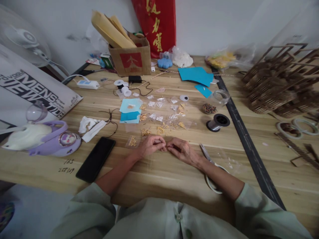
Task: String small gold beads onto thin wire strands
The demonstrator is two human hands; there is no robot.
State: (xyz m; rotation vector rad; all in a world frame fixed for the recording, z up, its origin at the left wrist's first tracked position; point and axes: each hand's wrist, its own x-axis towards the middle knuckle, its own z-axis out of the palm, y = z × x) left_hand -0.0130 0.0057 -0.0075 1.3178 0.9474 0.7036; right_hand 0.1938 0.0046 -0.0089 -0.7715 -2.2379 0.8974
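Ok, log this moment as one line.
left hand: pinching | right hand: pinching | between: tiny item, unclear | beyond: gold pieces | under right forearm: scissors

I saw a pale grey-green top [147, 220], its loose sleeves [91, 209] stopping around the elbows. Down the front, a small, shiny button [178, 217] caught my eye.

"MENS" on white bag [32, 83]; "165", "258369" on tabletop [171, 181]; "力" on red bag [163, 28]

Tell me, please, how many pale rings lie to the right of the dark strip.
2. One ring lies nearer the dark strip; the other ring is beside it, by the picture's right edge. More could be hidden behind the brown slatted pieces.
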